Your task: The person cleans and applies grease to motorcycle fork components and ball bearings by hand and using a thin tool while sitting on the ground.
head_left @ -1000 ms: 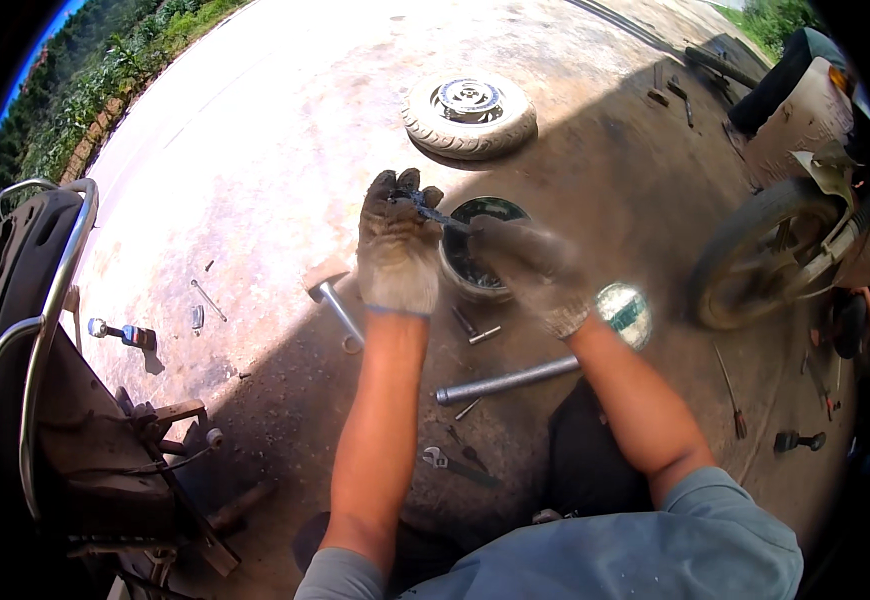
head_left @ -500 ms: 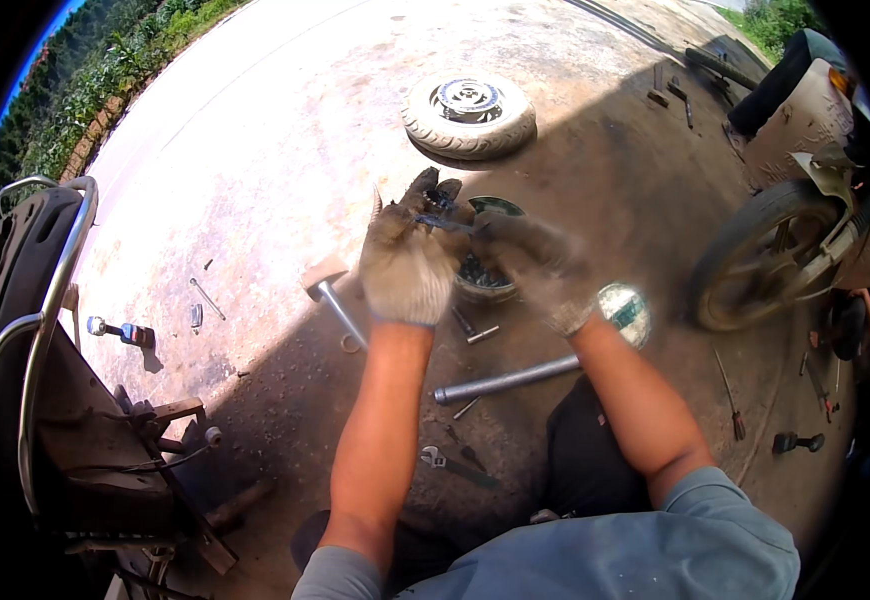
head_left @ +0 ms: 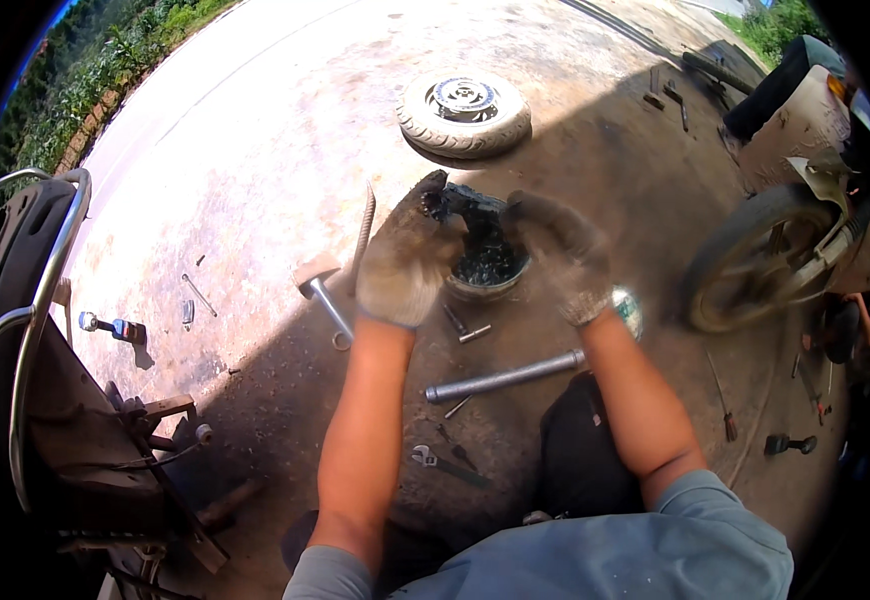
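Note:
My left hand (head_left: 405, 255), in a dirty knit work glove, is closed around a small, dark, greasy part (head_left: 435, 204) whose kind I cannot make out. Just right of it, an open round tub (head_left: 490, 291) holds dark, shiny grease-like stuff (head_left: 483, 248). My right hand (head_left: 565, 255), gloved too and smeared by motion, hovers at the tub's right edge. Its fingers look bent, but whether they hold anything is hidden. Behind the right wrist a green and white round lid (head_left: 627, 312) shows in part.
Beyond the hands lies a wheel with its tyre (head_left: 465, 115). A hammer (head_left: 327, 300), a metal pipe (head_left: 503, 377) and an adjustable wrench (head_left: 445, 463) lie on the concrete near me. A motorcycle's front wheel (head_left: 760, 255) stands right; a vehicle frame with a metal rail (head_left: 73, 225) is left.
My right hand has moved rightward, away from the left hand, uncovering more of the tub. The right forearm now covers more of the lid. The left hand still grips the dark part.

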The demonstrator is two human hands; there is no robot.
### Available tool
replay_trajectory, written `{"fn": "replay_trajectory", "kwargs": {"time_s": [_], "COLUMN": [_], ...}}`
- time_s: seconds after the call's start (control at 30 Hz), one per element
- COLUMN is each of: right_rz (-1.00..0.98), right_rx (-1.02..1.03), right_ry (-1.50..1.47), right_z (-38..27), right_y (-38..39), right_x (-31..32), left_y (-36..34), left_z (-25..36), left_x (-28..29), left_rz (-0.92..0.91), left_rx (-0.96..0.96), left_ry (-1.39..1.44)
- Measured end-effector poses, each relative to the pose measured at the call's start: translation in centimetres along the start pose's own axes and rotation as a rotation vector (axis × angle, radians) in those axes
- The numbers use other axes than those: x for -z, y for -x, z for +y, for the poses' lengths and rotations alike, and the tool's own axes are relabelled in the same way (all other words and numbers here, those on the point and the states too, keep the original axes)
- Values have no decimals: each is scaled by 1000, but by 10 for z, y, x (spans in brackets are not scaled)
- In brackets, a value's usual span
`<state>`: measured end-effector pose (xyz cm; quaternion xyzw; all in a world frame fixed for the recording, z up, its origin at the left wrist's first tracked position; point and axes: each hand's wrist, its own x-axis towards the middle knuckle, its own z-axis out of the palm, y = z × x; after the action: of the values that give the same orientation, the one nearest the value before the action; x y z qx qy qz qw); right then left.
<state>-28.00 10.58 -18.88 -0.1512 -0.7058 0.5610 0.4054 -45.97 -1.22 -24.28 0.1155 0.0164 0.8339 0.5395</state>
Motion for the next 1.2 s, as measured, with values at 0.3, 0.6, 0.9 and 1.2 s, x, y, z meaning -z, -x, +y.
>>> {"fn": "replay_trajectory", "kwargs": {"time_s": [0.3,0.6,0.9,1.2], "right_rz": [-88,-144,-165,-52], "right_rx": [200,343,425,526], "right_ry": [145,247,411,637], "right_z": [-8,-12,-18,-13], "right_y": [-3,-6,-7,-11], "right_x": [9,9,5,-3], "left_y": [5,6,3,8], "left_z": [-3,-6,0,1], "left_x": [-23,-28,-6,-3], "left_rz": [80,155,113,-3], "left_rx": [15,30,132,2], "left_ry": [-184,-180,-241,-1194]}}
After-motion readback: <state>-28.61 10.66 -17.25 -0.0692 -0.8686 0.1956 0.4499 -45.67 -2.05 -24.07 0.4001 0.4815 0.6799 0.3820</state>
